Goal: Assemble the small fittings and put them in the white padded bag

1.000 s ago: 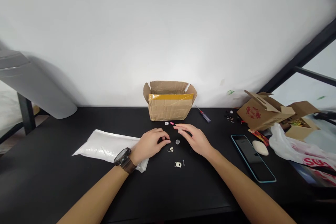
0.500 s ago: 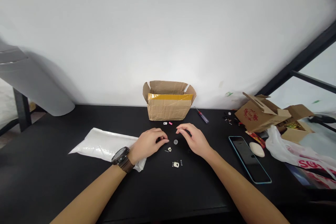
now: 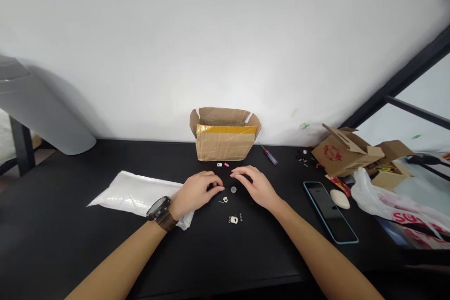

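My left hand [image 3: 197,192], with a wristwatch [image 3: 159,208] on its wrist, and my right hand [image 3: 256,188] hover low over the black bench [image 3: 105,243], curled toward each other. My left fingers [image 3: 211,179] and right fingers [image 3: 244,173] are bent inward, but I cannot tell whether they are gripping anything tiny or are empty.

Between my hands sits a small clear round cap [image 3: 233,190]. At 6 o'clock from it lies a small cream piece with a thin pin [image 3: 225,199], and further out a white piece [image 3: 234,219] with tiny black bits [image 3: 241,218] beside it. At 12 o'clock are a white chip [image 3: 219,164] and a pink chip [image 3: 226,164].

Beyond those, an open cardboard box [image 3: 225,143] stands at 12 o'clock, with a small screwdriver [image 3: 270,156] at 1 o'clock. A white padded mailer [image 3: 135,192] lies under my left wrist at 9 o'clock. A phone [image 3: 330,213] lies at 3 o'clock, near a plastic bag [image 3: 390,208].
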Motion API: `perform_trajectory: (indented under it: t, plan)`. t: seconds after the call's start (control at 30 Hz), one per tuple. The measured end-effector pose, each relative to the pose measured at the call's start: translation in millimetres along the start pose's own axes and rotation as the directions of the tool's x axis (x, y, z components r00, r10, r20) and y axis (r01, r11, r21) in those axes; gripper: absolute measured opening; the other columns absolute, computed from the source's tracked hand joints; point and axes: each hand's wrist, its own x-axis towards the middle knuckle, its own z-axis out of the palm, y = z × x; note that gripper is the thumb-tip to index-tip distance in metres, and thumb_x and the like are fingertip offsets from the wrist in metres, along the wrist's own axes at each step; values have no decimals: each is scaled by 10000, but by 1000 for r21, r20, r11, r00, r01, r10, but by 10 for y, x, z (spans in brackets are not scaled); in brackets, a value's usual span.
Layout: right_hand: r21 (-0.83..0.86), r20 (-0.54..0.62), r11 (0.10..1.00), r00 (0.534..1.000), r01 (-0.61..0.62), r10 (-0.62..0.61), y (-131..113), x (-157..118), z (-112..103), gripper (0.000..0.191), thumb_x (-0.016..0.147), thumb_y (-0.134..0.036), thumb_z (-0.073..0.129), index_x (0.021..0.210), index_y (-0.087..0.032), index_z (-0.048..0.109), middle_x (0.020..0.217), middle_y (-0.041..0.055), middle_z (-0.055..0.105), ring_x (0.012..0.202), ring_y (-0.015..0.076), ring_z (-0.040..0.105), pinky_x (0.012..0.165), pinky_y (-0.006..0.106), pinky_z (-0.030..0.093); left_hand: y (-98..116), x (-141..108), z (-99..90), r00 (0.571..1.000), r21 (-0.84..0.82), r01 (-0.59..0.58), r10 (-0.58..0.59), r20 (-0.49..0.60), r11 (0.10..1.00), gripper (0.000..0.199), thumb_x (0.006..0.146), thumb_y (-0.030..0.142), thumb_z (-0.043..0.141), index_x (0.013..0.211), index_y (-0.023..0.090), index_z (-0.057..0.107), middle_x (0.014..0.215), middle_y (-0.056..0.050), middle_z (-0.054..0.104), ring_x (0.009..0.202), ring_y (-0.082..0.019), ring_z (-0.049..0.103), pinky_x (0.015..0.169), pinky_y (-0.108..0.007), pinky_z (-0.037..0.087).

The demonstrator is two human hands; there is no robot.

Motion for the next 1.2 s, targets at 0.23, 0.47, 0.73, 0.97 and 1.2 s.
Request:
perform_trajectory:
  t: [0.23, 0.47, 0.73, 0.97, 1.2]
  plan:
    - [-66, -12, 996, 998, 57, -58, -46, -6, -45, 258, 1073, -336, 488, 1004, -295, 733, 1110, 4, 765, 1051, 217, 677, 1009, 412, 472, 8, 1, 0, 1000, -8, -6, 6, -10, 1000, 210, 988, 441, 587, 995, 299, 742, 899, 13, 680, 883, -175, 639, 772, -281, 454]
    - [-18, -6, 1000, 1000, 23, -24, -23, -4, -30, 186, 1063, -320, 519, 1178, -290, 662, 962, -3, 778, 1032, 225, 672, 989, 416, 466, 38, 3, -33, 1000, -8, 3, -3, 11, 1000, 193, 989, 411, 590, 1012, 299, 746, 904, 15, 680, 884, -170, 634, 777, -279, 454]
    - [53, -30, 999, 1000, 4, -3, 16, -3, 15, 231, 1067, -364, 494, 1222, -266, 635, 1140, 49, 731, 1100, 213, 665, 981, 369, 510, 30, 4, -27, 1000, -14, 14, -13, 11, 1000, 179, 990, 405, 594, 1012, 300, 738, 909, 19, 679, 888, -169, 630, 777, -281, 444]
    - [12, 2, 1000, 1000, 0, 0, 24, -15, -7, 240, 1077, -343, 475, 1118, -289, 705, 1152, 23, 742, 1117, 213, 662, 1009, 391, 490, 18, 5, -11, 1000, -14, 19, -19, 4, 1000, 184, 982, 426, 604, 1008, 308, 743, 884, 18, 670, 856, -171, 627, 755, -280, 444]
    - [-48, -38, 998, 999, 29, -31, -1, -4, -36, 261, 1063, -363, 511, 985, -292, 750, 1109, 19, 760, 1048, 227, 667, 997, 422, 486, -3, 10, 12, 1000, -12, 14, -14, -7, 1000, 198, 974, 450, 608, 1000, 308, 743, 879, 16, 675, 836, -174, 623, 750, -285, 449]
